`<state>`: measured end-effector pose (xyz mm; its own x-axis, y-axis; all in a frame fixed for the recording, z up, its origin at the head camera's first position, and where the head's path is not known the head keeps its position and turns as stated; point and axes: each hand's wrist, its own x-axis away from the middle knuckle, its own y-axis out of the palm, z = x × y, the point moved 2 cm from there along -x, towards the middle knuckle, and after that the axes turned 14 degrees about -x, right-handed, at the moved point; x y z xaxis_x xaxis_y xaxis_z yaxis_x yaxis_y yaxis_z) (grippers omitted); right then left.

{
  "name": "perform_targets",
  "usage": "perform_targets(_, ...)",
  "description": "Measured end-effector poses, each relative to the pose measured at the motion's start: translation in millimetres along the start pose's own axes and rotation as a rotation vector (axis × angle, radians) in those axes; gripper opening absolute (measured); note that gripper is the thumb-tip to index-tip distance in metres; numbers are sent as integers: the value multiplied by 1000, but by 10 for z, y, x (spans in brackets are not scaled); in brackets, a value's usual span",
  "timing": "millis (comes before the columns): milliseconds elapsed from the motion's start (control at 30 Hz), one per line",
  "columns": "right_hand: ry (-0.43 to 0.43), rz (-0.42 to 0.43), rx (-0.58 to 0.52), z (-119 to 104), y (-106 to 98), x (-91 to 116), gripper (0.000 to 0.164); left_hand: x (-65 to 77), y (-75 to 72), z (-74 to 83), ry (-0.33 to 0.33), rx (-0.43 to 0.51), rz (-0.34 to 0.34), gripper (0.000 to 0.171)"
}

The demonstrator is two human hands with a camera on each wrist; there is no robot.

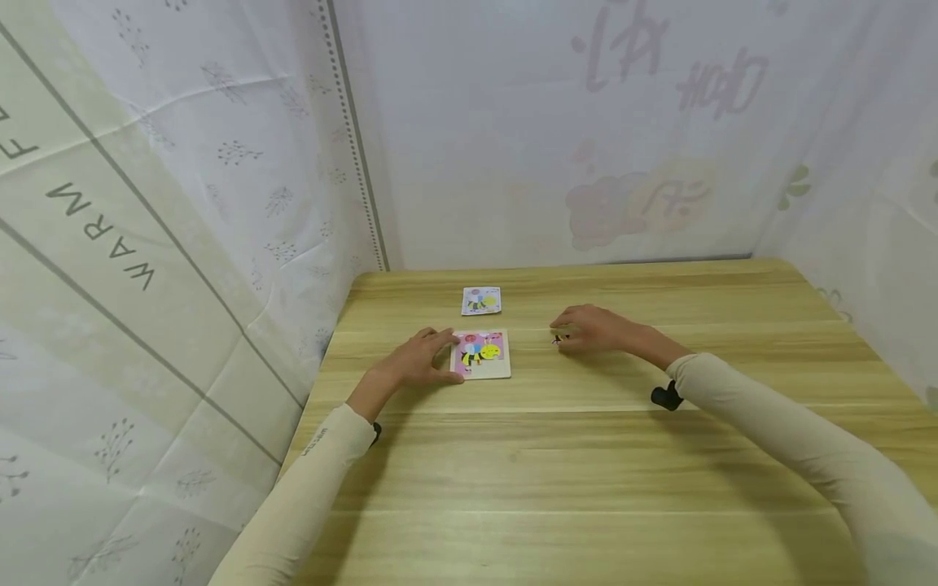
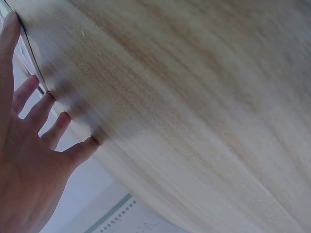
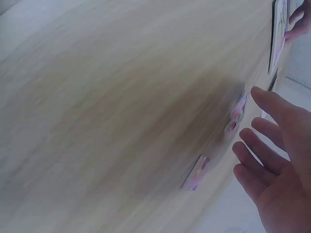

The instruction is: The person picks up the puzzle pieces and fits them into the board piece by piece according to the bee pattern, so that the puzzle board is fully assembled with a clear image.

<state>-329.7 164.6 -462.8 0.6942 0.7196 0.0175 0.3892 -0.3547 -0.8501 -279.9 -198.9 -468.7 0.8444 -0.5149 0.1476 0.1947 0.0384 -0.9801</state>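
Note:
A square jigsaw board (image 1: 480,355) with a bee picture on pink lies on the wooden table. Part of its lower right is bare. My left hand (image 1: 416,360) rests at its left side, thumb and fingertips touching the edge, fingers fairly straight and spread. To the right, my right hand (image 1: 592,330) hovers low with its fingers apart. Near it lie small jigsaw pieces (image 1: 560,338), mostly covered by the hand in the head view. The right wrist view shows a pink piece (image 3: 236,114) below the fingertips and another piece (image 3: 197,173) farther along, both apart from the hand.
A small card (image 1: 481,300) with a similar bee picture lies behind the board. The wooden table (image 1: 513,480) ends at the back against a printed cloth (image 1: 557,146). Another cloth wall (image 1: 183,244) runs close along the left side.

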Motion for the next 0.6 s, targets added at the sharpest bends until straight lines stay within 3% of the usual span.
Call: perform_targets(600, -113, 22, -31, 50, 58, 63, 25, -7, 18, -17, 8, -5, 7, 81)
